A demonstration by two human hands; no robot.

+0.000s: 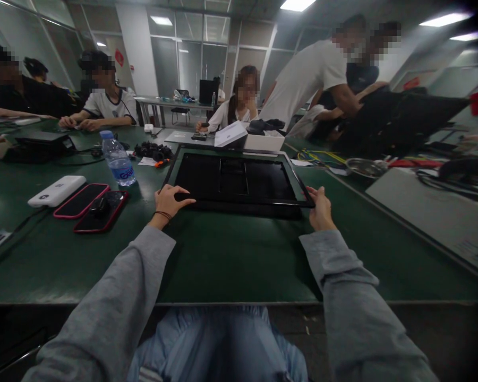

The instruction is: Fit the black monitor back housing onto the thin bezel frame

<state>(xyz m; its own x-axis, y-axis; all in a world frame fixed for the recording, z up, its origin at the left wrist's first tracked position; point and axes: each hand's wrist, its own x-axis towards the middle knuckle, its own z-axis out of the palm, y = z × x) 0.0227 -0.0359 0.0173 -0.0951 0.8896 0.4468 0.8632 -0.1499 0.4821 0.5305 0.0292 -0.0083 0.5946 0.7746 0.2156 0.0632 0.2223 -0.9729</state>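
Observation:
A thin black rectangular frame is held between my two hands, slightly raised at its near side. My left hand grips its near left corner, with the thumb stretched inward along the near bar. At the near right corner, my right hand has its fingers round the edge, partly hidden by the frame. Through the frame's opening shows a black panel with a raised rectangular outline in its middle. That panel lies on the green table.
Left of my left hand are a water bottle, a white power bank and two phones, one a red-edged phone. A white box stands beyond the frame. A metal bowl and grey board lie right. Several people are around.

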